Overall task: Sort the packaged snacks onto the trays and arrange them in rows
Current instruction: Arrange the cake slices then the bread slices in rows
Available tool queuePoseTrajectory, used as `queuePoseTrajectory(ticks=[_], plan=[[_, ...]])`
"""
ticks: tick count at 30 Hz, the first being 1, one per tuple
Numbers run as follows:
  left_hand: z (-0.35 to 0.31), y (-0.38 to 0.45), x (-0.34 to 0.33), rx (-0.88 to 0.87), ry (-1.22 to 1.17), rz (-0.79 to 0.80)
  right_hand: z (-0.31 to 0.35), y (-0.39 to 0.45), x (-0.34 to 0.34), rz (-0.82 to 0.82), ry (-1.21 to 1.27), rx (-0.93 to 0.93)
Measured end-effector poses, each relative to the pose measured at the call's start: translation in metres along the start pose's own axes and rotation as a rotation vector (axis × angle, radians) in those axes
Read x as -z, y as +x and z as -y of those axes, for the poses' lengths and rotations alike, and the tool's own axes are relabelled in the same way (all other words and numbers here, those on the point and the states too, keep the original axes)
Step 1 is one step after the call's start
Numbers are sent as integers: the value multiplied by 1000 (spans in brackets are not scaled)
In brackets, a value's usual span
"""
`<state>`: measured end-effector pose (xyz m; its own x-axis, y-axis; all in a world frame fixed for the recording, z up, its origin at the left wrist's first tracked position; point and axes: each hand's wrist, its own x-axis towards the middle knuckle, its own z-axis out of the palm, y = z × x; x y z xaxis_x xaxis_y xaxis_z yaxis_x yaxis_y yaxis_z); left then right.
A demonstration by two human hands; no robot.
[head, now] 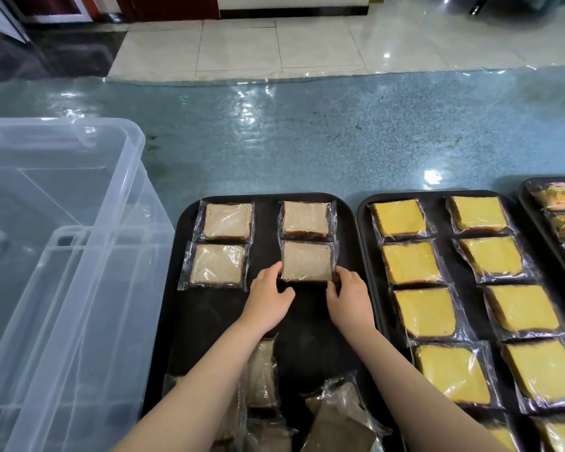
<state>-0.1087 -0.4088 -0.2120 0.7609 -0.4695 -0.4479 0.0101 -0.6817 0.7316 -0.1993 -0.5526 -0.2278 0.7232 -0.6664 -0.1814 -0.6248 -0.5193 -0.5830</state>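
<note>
A clear plastic bin (56, 256) stands on the blue-green worktop (307, 132), just left of the black tray (268, 321) that serves as the reference here. On that tray's far left part lie two wrapped pale-brown slices (222, 243), one behind the other. The left hand (269, 293) pinches the near left corner of a third wrapped slice (307, 261), which lies flat on the tray's far right part, touching a fourth slice (305, 220) behind it. The right hand (348, 293) curls its fingers round that same slice's near right corner. Loose wrapped slices (333, 415) pile up at the tray's near edge. Just right of this tray sits a second tray (450, 288) carrying yellow slices (411, 262) in two rows, and further right a third tray (535, 216) shows only partly.
</note>
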Motion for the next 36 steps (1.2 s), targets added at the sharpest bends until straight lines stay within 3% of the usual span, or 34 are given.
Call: queuePoseTrajectory(ticks=[4, 8, 14, 16, 21, 28, 32, 36], plan=[[11, -14, 6, 20, -77, -2, -3, -18, 7, -21, 41, -20], [30, -43, 16, -27, -76, -22, -5, -49, 18, 40, 47, 79], [66, -85, 38, -137, 248, -57, -3, -106, 20, 167, -15, 262], [75, -92, 41, -158, 346, -55, 3, -122, 19, 277, -38, 289], [84, -101, 40, -158, 378, -63, 21, -150, 4, 493, -387, 362], [84, -113, 45, -21, 296, -75, 29, -160, -12, 483, -568, 396], [88, -120, 55, -49, 179, -154, 30, -163, -12, 447, -457, 381], [101, -125, 66, -39, -17, -249, 34, -164, -10, 336, -196, 298]])
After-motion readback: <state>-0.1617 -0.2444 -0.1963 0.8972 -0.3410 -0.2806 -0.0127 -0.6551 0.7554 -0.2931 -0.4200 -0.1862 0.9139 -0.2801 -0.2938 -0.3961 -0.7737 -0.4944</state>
